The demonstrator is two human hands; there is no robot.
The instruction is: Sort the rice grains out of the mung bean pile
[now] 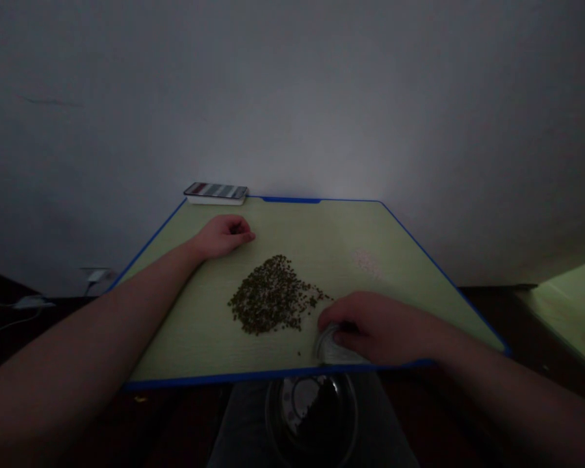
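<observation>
On the light wood-grain table (185,351) lies a heap of small dark grains or seeds (268,296), with some scattered at its right side. My left hand (224,236) rests behind the heap on the left, fingers curled in; whether anything is inside them cannot be seen. To the right of the heap, near the front edge, my right hand (370,325) is closed on a pale, curved-edged piece (338,352), whose kind is unclear in the dim light. A thin patch of small pale bits (367,263) lies beyond my right hand.
A phone (217,190) lies on a white box at the back left corner. Below the front edge, a shiny metal bowl (273,422) with dark contents sits between my legs. A wall (292,97) stands behind the table; a socket with cables (96,276) is at left.
</observation>
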